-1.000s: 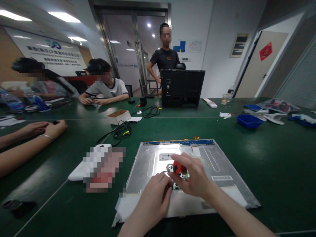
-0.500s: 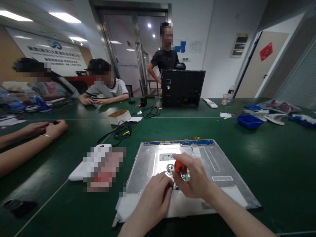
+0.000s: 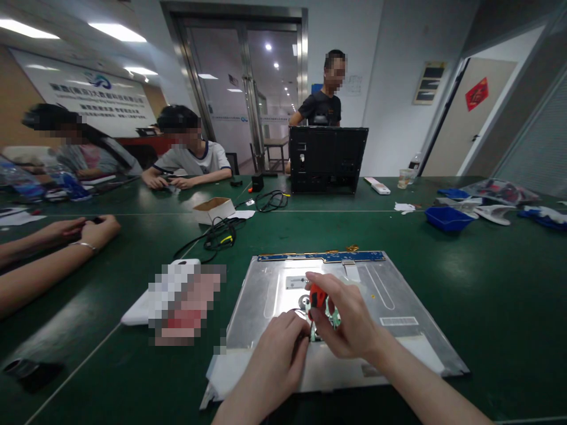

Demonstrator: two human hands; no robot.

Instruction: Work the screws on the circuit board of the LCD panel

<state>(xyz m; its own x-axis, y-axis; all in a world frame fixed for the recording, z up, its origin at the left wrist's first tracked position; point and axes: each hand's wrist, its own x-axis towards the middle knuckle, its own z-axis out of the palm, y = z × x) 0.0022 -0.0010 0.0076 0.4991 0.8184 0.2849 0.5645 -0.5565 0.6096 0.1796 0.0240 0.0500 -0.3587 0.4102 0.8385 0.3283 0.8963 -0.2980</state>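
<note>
A flat display panel (image 3: 248, 307) with a silver metal back lies on the table in front of me. My right hand (image 3: 349, 316) grips the red and black handle of a screwdriver (image 3: 318, 295), which points down at a small green circuit board (image 3: 335, 319) on the panel. Close to the screwdriver's tip, my left hand (image 3: 283, 348) has its fingers pressed together; whatever they pinch is hidden. A dark wire runs by those fingertips. Along the panel's far edge sits a narrow blue circuit strip (image 3: 310, 257).
Left of the panel lie a white device (image 3: 142, 304) and a coil of black cable (image 3: 217, 236) by an open box (image 3: 212, 209). Farther off stand a black monitor housing (image 3: 328, 159) and a blue tray (image 3: 448, 218). A co-worker's hands (image 3: 95, 230) rest at the left.
My right hand and the screwdriver handle have shifted slightly left, and the handle looks turned. My left hand stays in place. The person standing behind the monitor housing has moved right.
</note>
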